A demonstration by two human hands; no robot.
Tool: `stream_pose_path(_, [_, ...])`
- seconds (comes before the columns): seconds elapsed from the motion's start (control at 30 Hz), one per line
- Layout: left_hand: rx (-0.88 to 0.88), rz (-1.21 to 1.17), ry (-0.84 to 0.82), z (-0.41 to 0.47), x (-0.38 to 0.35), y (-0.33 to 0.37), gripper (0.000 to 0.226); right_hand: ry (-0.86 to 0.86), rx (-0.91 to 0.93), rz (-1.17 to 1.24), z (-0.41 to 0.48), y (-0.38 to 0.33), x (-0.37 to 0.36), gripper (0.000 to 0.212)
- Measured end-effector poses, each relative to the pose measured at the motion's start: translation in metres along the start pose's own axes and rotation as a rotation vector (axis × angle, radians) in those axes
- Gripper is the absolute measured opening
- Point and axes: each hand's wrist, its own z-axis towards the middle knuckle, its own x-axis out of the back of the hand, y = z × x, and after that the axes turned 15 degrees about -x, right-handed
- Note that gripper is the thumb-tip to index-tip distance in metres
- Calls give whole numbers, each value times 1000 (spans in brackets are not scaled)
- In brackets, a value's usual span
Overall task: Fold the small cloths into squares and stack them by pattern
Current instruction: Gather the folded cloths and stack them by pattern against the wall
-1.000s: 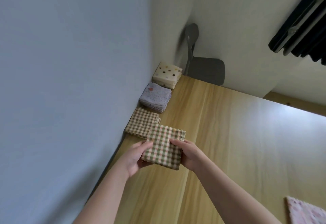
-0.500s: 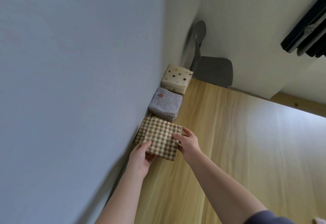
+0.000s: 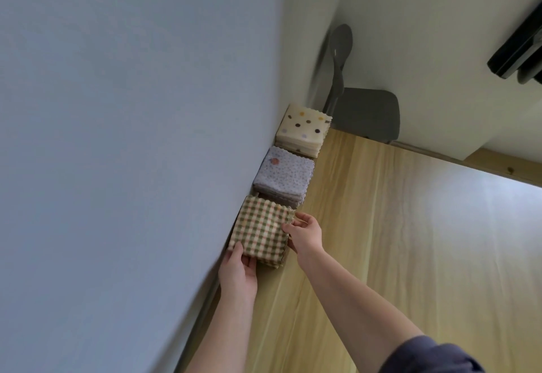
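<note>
The folded checked cloth (image 3: 259, 233) is set on the checked stack (image 3: 277, 263), just beside the lilac stack (image 3: 281, 176). One edge is pinched by the left grip (image 3: 237, 273), another by the right grip (image 3: 305, 234). The edges are best squared with the layers beneath before release.

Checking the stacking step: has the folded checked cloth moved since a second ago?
Yes. The checked cloth has gone toward the wall and now lies right beside the lilac stack.
</note>
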Motion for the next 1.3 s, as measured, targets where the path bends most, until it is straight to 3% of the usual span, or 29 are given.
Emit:
stream_pose_path(0.2, [11,-29,-1,7,0,1,37,-37,43,73,0,6,-1,42])
stream_pose_path(0.37, [-11,3,54,6,2,2,37,53,24,-8,0,8,-6,41])
stream_pose_path(0.5, [-76,390,88,-15,12,12,18,115,113,-192,-15,3,-8,46])
stream_pose_path(0.57, [-302,726,17,-29,15,17,11,166,266,-394,-26,3,-4,50])
stream_pose_path(0.7, [-1030,1267,-530,-27,15,14,31,245,710,-903,-36,11,12,54])
stream_pose_path(0.77, [-1227,1563,-722,-8,9,6,45,228,797,-1154,-33,13,17,57])
stream_pose_path(0.9, [-1176,1972,-902,22,8,1,59,195,768,-1521,-22,18,21,54])
stream_pose_path(1.0, [-1172,2076,-964,36,15,-2,57,197,732,-1623,-13,22,19,53])
stream_pose_path(1.17, [-1095,2080,-983,36,9,2,63,160,761,-1570,-12,22,24,55])
stream_pose_path(1.3, [-1032,1852,-943,10,13,12,66,145,789,-1311,-29,29,59,54])
